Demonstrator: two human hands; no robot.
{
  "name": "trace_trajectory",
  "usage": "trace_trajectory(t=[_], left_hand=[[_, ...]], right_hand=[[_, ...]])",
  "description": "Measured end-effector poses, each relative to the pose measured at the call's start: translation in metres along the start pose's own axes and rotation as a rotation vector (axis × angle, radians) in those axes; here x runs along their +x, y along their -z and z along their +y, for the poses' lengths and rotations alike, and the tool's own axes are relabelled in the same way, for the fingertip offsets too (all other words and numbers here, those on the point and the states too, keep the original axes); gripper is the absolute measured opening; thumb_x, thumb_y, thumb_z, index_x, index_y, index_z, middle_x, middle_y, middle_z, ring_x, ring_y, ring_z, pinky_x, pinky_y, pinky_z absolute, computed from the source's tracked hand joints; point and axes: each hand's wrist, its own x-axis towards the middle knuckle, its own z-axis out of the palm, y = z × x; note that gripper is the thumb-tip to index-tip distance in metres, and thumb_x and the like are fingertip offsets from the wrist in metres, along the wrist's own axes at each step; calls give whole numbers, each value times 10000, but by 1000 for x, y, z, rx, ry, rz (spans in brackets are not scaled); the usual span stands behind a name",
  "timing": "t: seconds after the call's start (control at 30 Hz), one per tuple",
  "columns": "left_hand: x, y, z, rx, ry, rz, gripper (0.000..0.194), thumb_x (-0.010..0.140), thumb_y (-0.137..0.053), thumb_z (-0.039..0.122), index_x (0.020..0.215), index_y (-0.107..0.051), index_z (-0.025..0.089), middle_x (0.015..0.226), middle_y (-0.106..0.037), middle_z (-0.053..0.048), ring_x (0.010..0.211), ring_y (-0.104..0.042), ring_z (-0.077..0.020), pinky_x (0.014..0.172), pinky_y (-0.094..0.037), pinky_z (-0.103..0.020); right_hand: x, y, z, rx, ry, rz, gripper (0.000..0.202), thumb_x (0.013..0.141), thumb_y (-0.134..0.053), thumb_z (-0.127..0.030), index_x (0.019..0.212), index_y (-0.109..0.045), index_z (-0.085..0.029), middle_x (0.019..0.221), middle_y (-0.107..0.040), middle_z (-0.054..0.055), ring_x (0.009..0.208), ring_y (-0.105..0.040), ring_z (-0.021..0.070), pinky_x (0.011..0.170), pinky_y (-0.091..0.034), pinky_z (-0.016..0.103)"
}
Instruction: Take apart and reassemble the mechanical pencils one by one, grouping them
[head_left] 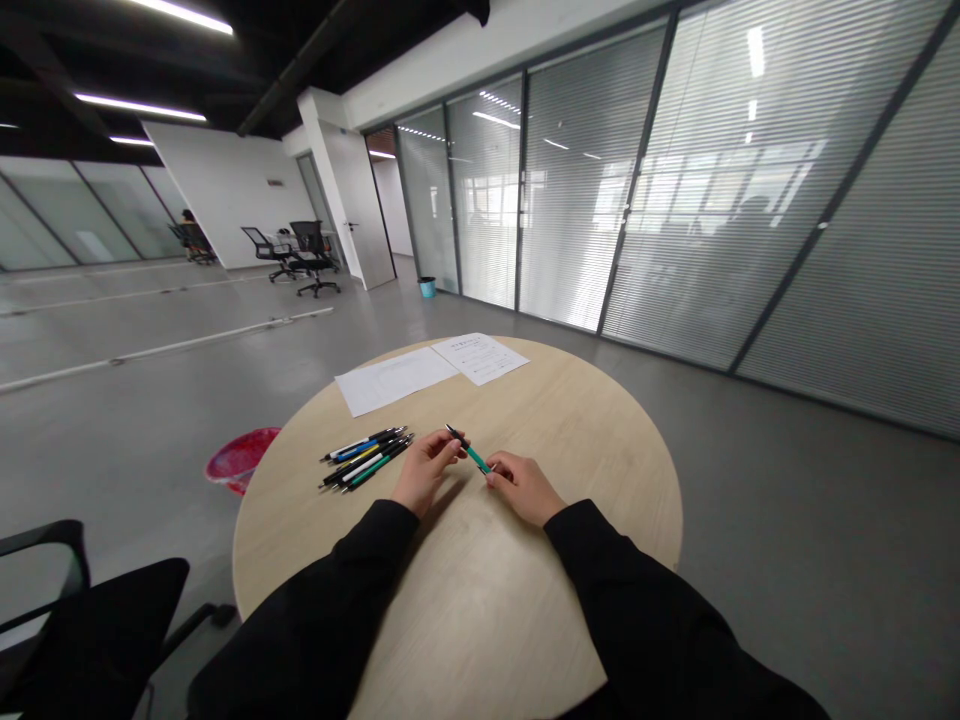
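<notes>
A green and black pen (475,457) is held at a slant above the table, between my two hands. Around its upper, black part, my left hand (426,470) is closed with thumb and fingers. My right hand (521,485) pinches the lower end, where the tip is partly hidden by the fingers. Left of my left hand, a pile of several pens (366,458) lies on the round wooden table (600,430). Their barrels show black, white, blue, yellow and green.
Two sheets of paper, one nearly blank (397,380) and one printed (481,358), lie at the table's far side. A red basket (238,458) stands on the floor to the left. A black chair (97,630) is at the near left.
</notes>
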Motion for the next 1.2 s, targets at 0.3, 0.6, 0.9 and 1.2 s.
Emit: trace_trajectory(t=[0.3, 0.6, 0.9, 1.2], left_hand=[[-2, -8, 4, -80, -1, 22, 371, 792, -706, 452, 986, -705, 137, 904, -728, -88, 735, -617, -166, 688, -489, -286], [0, -6, 3, -119, -11, 122, 339, 764, -740, 430, 945, -718, 144, 823, -696, -47, 656, -558, -132, 630, -462, -261], [-1, -8, 5, -96, -14, 143, 290, 755, -743, 420, 861, -693, 155, 715, -615, 10, 624, -530, -120, 613, -442, -249], [-3, -11, 6, -62, -37, 105, 272, 758, -739, 407, 804, -615, 169, 669, -552, 39, 604, -488, -109, 598, -409, -235]], right_hand=[[-1, -5, -8, -139, 50, 9, 116, 895, -585, -222, 977, -666, -202, 783, -689, 6, 686, -594, 151, 647, -406, 231], [-4, -12, -18, -301, 157, 4, 439, 875, -565, -136, 1306, -509, -198, 1015, -681, 60, 903, -611, 204, 842, -456, 305], [-6, -16, -25, -523, 281, -117, 420, 870, -533, -86, 1274, -548, -201, 1122, -639, 82, 1024, -577, 212, 914, -434, 318], [-7, -19, -32, -708, 324, -158, 352, 896, -560, -140, 1246, -561, -176, 1033, -653, 86, 950, -574, 215, 830, -411, 320]])
